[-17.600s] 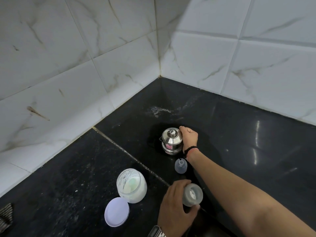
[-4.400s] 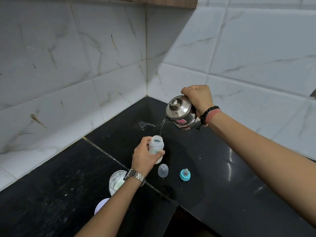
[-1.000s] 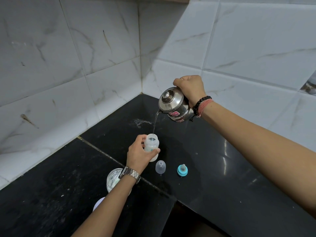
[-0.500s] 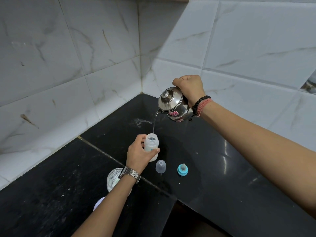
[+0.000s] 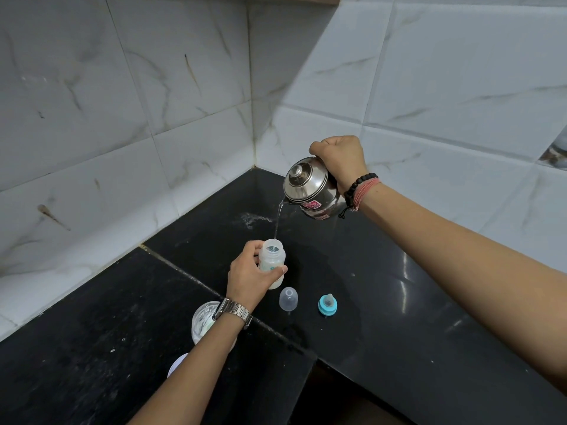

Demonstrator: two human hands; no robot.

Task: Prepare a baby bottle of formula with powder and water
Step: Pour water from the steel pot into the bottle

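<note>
My left hand (image 5: 250, 276) grips a small translucent baby bottle (image 5: 271, 256), upright and uncapped, on the black counter. Above and to its right, my right hand (image 5: 339, 159) holds a lidded steel kettle (image 5: 310, 191) tilted to the left. A thin stream of water (image 5: 277, 220) falls from its spout into the bottle's mouth. Just right of the bottle stand the clear bottle cap (image 5: 288, 299) and the blue collar with teat (image 5: 327, 305). The open white powder jar (image 5: 202, 320) sits under my left wrist, partly hidden, with its lid (image 5: 178, 365) nearer me.
The black stone counter (image 5: 414, 302) runs into a corner of white marbled wall tiles (image 5: 153, 102). A patch of spilled white powder (image 5: 251, 217) lies near the corner. The counter's front edge steps inward below the jar, with a dark gap (image 5: 337, 394) beneath.
The pour goes on: kettle, bottle and both hands keep almost the same places as half a second and one second ago. The kettle is tipped slightly further.
</note>
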